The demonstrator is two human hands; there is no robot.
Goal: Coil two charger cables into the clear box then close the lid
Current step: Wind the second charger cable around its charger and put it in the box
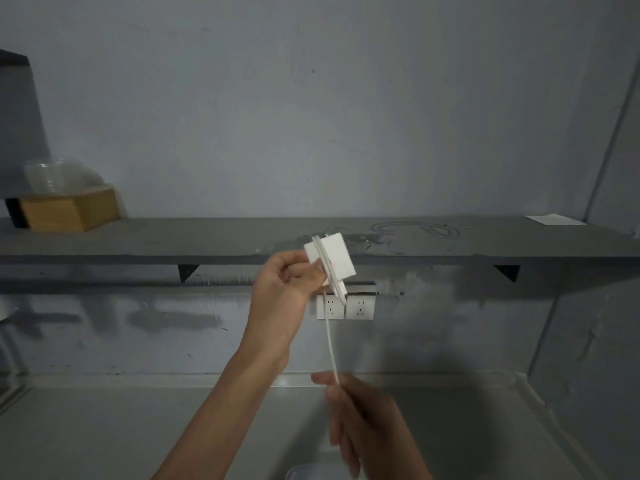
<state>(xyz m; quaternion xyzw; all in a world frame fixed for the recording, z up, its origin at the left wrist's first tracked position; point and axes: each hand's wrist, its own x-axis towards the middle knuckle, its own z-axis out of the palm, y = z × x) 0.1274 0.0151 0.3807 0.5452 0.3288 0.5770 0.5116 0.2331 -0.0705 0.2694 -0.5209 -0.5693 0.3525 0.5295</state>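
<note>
Several clear plastic cups (52, 178) sit on a wooden box (69, 211) at the far left of the grey shelf (173, 240), out of the way of the work.

Further right, the left hand (282, 285) is raised to shelf height, its fingers curled round a white charger block (334, 261). It holds the block up and tilted, probably so the block serves as a spool. A turn or two of the white cable (330, 344) already crosses the block's face. From there the cable drops in a nearly straight line past the wall sockets (346, 306) behind it.

Lower down and slightly right, the right hand (360, 417) pinches that cable between thumb and fingers. The pinch seems meant to keep the line taut so each wrap lies tight. The hand is blurred, so how it sits on the cable is hard to read.

Below it, at the bottom edge, a clear rim (304, 471) shows above the counter (104, 427). It may be the box, but I cannot tell.

To the right on the shelf a second cable (415, 228) lies in loose loops, untouched, presumably waiting its turn. A white sheet (554, 220) lies at the far right end.
</note>
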